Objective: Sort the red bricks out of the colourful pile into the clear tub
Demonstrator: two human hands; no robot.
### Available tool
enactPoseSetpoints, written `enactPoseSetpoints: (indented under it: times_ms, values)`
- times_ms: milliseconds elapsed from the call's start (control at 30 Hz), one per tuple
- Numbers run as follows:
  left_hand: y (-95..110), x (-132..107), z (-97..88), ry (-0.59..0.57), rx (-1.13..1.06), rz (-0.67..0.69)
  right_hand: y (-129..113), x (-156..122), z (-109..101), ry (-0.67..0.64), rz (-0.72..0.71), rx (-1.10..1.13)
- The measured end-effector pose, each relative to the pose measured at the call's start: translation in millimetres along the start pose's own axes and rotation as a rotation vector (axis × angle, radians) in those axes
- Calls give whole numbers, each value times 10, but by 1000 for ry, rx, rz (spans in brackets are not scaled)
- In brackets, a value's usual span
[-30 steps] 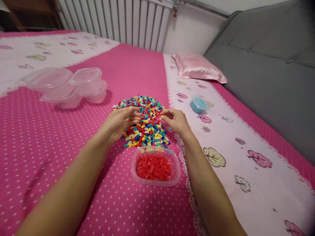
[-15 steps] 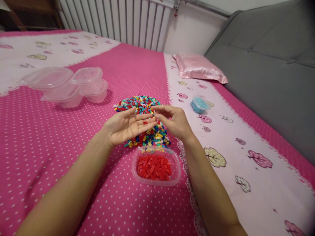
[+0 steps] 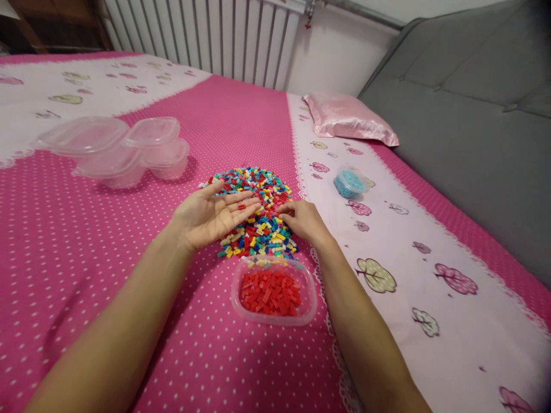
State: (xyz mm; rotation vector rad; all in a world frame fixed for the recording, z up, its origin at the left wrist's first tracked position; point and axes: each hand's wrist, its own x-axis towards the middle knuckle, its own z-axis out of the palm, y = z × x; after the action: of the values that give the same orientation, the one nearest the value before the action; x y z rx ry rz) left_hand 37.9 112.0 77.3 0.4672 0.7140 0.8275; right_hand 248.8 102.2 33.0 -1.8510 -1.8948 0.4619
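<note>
Palm up, my left hand [image 3: 209,218] is held flat over the left side of a heap of mixed toy bricks [image 3: 262,235]. A small red toy brick [image 3: 241,206] lies loose on its outstretched fingers. At the right edge of the heap, my right hand [image 3: 303,219] has its thumb and index finger drawn together. Whether anything is between those fingertips I cannot make out. In front of the heap stands a clear plastic box [image 3: 310,304] with many red bricks [image 3: 270,292] in it.
Several stacked clear containers [image 3: 112,155] stand at the left on the pink dotted bedspread [image 3: 206,355]. To the right is a small box of light-blue pieces [image 3: 349,182]. A pink pillow [image 3: 348,117] lies beside the grey headboard [image 3: 465,97], and a radiator [image 3: 206,40] lines the wall.
My right hand has moved away from my left fingertips, down to the heap's right edge. The left hand has shifted slightly left, with the red brick still on its fingers.
</note>
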Motion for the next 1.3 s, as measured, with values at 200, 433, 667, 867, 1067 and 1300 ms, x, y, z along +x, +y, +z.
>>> enactPoseSetpoints:
  times_ms: [200, 433, 667, 867, 1067, 1300]
  values:
    - [4, 1, 0, 0, -18, -26, 48, 4, -26, 65, -2, 52]
    - [-21, 1, -2, -87, -15, -85, -81, -12, -94, 196, -179, 407]
    - [-96, 4, 44, -179, -5, -146, -287, -100, -121, 163, -300, 481]
    - [-100, -12, 72, -143, -5, -151, -277, -97, -129, 201, -311, 438]
    - [-69, -18, 35, -135, -32, -125, -43, -13, -91, 193, -83, 258]
    - [-26, -16, 27, -46, -38, -89, 61, -5, 12, 18, 43, 12]
